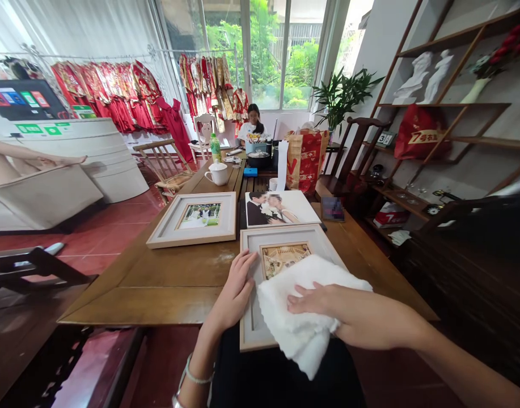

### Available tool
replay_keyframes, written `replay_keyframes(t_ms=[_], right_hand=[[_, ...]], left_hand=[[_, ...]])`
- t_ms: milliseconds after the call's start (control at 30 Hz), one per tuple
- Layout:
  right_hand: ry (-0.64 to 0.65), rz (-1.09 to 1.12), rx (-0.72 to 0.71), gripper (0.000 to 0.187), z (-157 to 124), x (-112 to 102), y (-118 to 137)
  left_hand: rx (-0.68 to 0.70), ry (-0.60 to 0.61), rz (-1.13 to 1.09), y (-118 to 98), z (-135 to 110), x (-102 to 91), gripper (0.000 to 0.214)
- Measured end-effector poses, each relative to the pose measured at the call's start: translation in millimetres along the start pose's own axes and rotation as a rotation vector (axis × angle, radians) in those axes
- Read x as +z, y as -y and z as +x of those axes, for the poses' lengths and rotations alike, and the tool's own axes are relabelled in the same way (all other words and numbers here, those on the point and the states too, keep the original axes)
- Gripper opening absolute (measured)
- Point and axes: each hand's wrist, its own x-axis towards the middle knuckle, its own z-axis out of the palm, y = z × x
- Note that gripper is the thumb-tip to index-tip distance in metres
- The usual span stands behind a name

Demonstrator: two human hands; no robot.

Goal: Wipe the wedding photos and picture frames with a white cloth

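A picture frame (250,331) with a pale wood edge and a photo (280,255) inside lies at the near table edge, partly over my lap. My left hand (238,283) holds its left side, fingers resting on the rim. Under my right hand (328,309) is a bunched white cloth (285,326), pressed against the glass with the fingers fairly flat. The cloth covers the lower right of the frame and hangs past its near edge. Part of the right palm and thumb is hidden.
Left on the table (149,297) lies a second picture frame (166,229). Behind mine are a wedding photo print (302,207) and a dark phone-like object (333,208). Farther off stand a white teapot (218,173), a red paper bag (308,161) and a seated person (252,127).
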Motion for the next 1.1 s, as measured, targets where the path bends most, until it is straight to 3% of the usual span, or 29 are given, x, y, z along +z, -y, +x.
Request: replay_keyframes(t_ms=[100,233,367,533,700,900,1100], right_hand=[[-0.004,-0.029,0.06,0.066,2.0,-4.1,-12.6],[-0.138,-0.151,0.262,0.075,25.6,-5.9,-41.8],[-0.261,-0.27,0.266,0.079,53.8,-7.9,-56.7],[-0.309,-0.301,0.266,0.078,73.0,-7.4,-52.3],[-0.262,-0.302,0.242,0.08,72.3,-1.2,-46.8],[-0.102,-0.255,0.144,0.08,40.2,9.4,-18.7],[0.015,-0.126,0.059,0.065,14.7,-3.0,4.6]], left_hand=[[-0.009,0.011,0.005,-0.1,-0.2,-0.8,0.049],[0.001,0.025,0.006,-0.4,-0.3,-1.7,0.049],[0.006,0.023,0.01,-0.8,-0.1,-2.0,0.05],[0.016,0.025,0.013,-0.4,0.0,-1.8,0.05],[0.027,0.018,0.01,0.6,-0.2,-1.6,0.05],[0.014,0.017,0.013,0.7,-0.7,-0.9,0.049],[0.015,0.007,0.005,1.6,-1.0,-1.0,0.05]])
